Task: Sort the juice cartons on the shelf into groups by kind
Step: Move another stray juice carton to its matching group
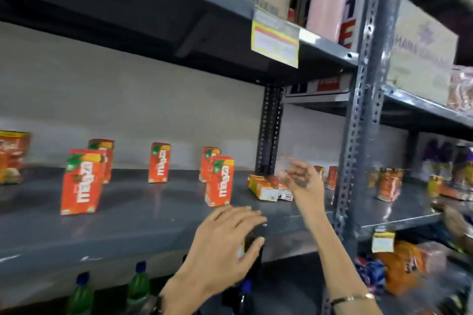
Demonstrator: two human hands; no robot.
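Nearest, at six o'clock, the left hand [225,245] is hovering over the front lip of the shelf [128,227], fingers spread wide and curling slightly. A dark object is showing behind the fingertips; I cannot tell whether the hand is touching it, and it seems to be gripping nothing. Below the lip, at seven o'clock, green bottles [138,286] are standing, so a carton knocked forward off the edge would be dropping among them.

Farther in, at about three o'clock from the left hand, the right hand [299,176] is reaching with fingers loosely open, blurred, holding nothing that I can make out. It is sitting just over a fallen carton [263,186] lying flat near the rear upright [268,130]. The risk here: a hurried, half-open grab is likely to be shoving the flat carton deeper rather than lifting it.

At ten o'clock from that hand a front carton [220,180] is standing just ahead of another, close to the forearm's path, so a sweep leftward could be toppling it. Further left, more cartons [82,181] are standing well apart, one different kind [12,156] at far nine o'clock.
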